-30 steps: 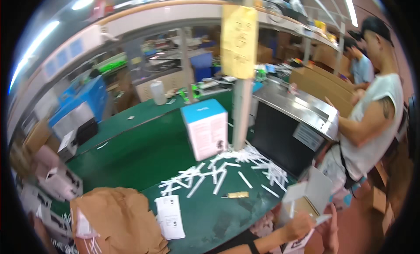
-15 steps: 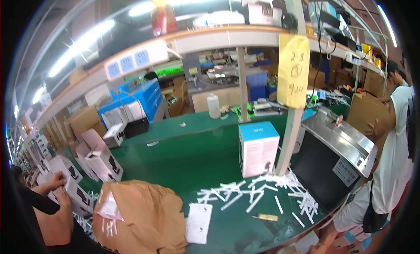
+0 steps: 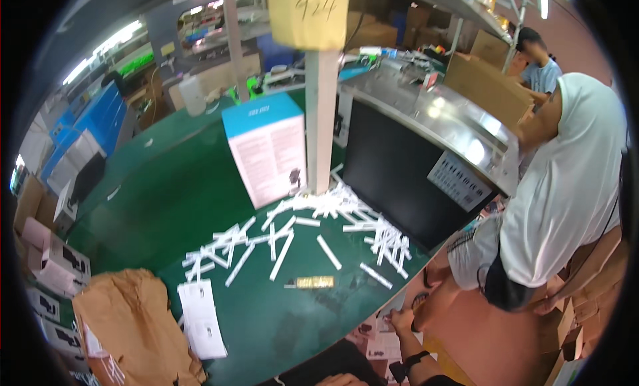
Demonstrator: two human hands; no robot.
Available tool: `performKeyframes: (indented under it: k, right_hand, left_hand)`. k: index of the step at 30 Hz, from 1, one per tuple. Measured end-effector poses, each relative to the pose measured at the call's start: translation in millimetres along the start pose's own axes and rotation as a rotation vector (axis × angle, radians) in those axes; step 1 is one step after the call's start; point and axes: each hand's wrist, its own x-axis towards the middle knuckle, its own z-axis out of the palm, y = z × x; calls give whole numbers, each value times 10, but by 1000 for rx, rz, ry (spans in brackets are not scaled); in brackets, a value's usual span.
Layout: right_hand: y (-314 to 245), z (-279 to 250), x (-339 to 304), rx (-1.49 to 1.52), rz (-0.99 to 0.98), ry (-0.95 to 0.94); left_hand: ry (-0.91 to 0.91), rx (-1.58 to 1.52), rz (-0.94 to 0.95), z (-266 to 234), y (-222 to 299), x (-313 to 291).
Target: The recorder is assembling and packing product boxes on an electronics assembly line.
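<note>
I judge this step as a reach at five o'clock: my right hand (image 3: 401, 319) is beside the white cartons (image 3: 386, 345) past the surface (image 3: 266, 333) edge, its grip unclear. My left hand (image 3: 341, 381), cropped at six, I cannot tell either. Next calls for a sure hold.

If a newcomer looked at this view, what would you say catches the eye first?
Probably the blue-topped box standing on the green table, just left of the pale post. The white strips likely come next, strewn in front of both; then the crumpled brown paper at lower left.
</note>
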Motion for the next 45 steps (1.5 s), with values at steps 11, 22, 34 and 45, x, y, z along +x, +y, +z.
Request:
performKeyframes:
  k: [11,22,34,45]
  right_hand:
    - [462,197,-36,-455,46,90]
    - [664,200,89,-463,39,8]
    - [-217,-46,-176,-559,-67,-154]
    - [-226,-64,-320,-579,-29,-422]
  left_hand:
    - [148,245,337,-606,372,64]
    - [858,795,442,-2383,1406,-594]
    - [1597,841,634,-5213,3077,258]
    - [1424,799,34,-6117,3478,983]
